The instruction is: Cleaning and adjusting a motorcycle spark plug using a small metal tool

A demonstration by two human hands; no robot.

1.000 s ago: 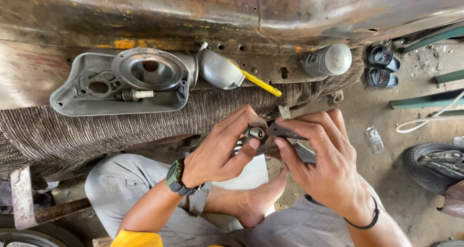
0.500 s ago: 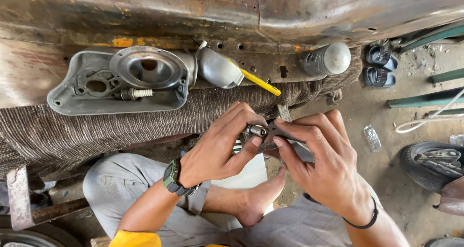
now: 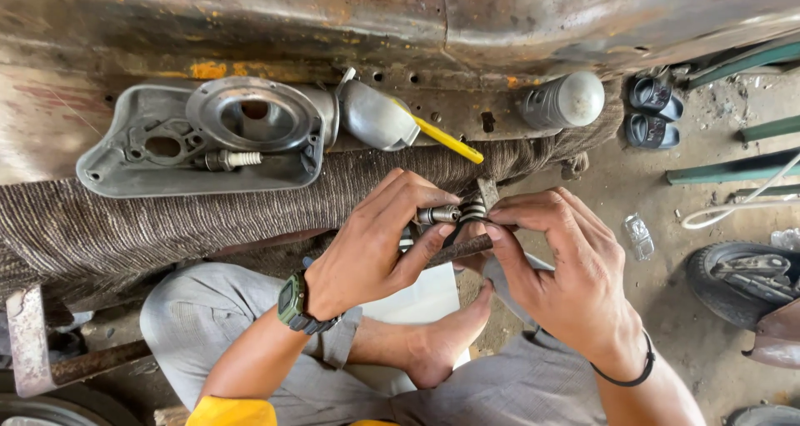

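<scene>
My left hand (image 3: 375, 243), with a green watch on the wrist, and my right hand (image 3: 567, 276), with a black band on the wrist, meet over my lap. Together they pinch a small metal part with a coil spring (image 3: 463, 214) and a short dark rod below it. My left fingers grip the part's silvery end; my right fingers press on the spring side. My fingers hide most of the part.
A grey cast metal cover (image 3: 167, 142) with a spark plug (image 3: 227, 158) in it, a round metal housing (image 3: 254, 113), a yellow-handled tool (image 3: 446, 138) and a grey cylinder (image 3: 562, 101) lie on a rusty ledge above a striped cloth (image 3: 167, 226). Sandals (image 3: 654, 109) and a tyre (image 3: 746, 280) are on the floor at right.
Both hands stay together on the small part; the fingers have shifted slightly around the spring. The view has barely moved.
</scene>
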